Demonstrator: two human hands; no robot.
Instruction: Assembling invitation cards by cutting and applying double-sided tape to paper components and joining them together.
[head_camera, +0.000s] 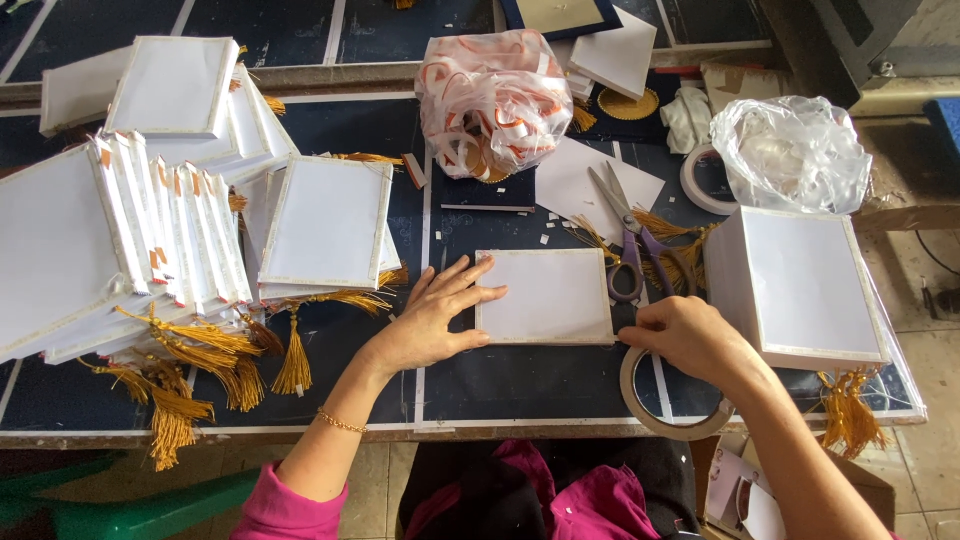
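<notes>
Left hand (432, 318), fingers spread flat, is pressing the card (546, 296) at its left edge; right hand (682, 335) is pinching the tape roll (668, 408) beside the card's lower-right corner.

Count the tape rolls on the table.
2. One tape roll lies at the near table edge under the right hand; another tape roll sits beside the clear plastic bag. More may be hidden.

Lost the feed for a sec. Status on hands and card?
Left hand flat, holding white card at its left edge. Right hand at card's lower right corner, over tape ring. Scissors just beyond card.
</notes>
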